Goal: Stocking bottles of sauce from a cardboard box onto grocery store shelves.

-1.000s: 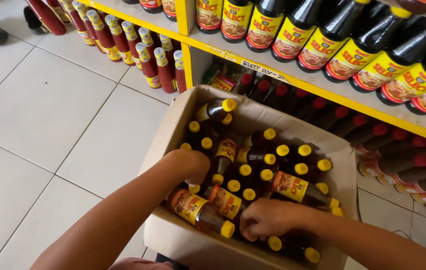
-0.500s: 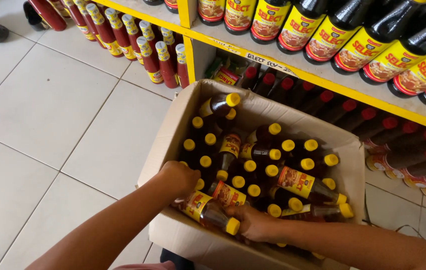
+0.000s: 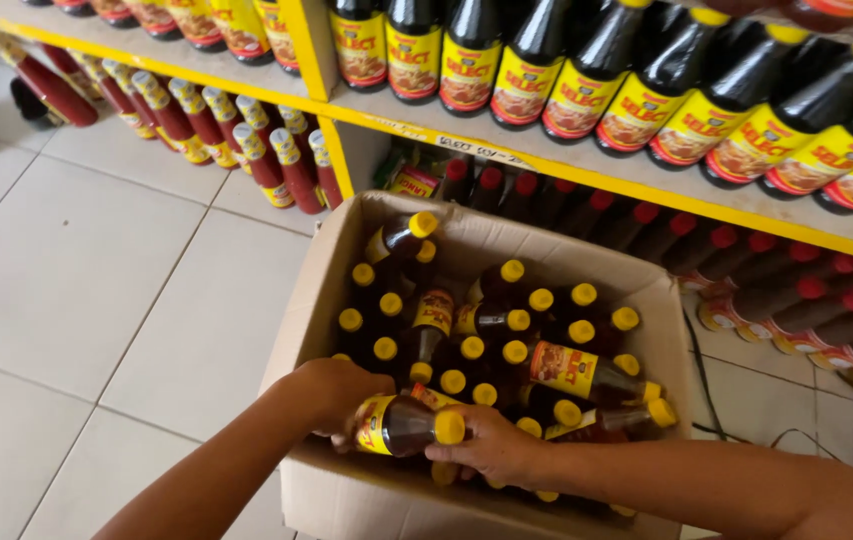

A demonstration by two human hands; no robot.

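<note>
On pale floor tiles [image 3: 96, 280], below yellow shelves [image 3: 586, 170] of bottles, both hands' grips close on one yellow-capped bottle [image 3: 401, 425] over a crowded cardboard box [image 3: 346, 490].

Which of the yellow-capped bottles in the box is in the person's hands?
The bottle lying sideways at the box's near edge, held by left hand and right hand; the others rest untouched.

Open brown cardboard box [image 3: 341, 490] on the floor, full of yellow-capped bottles [image 3: 506, 345] with yellow-red labels [image 3: 564, 368]; similar labels on shelved bottles [image 3: 536, 95].
</note>
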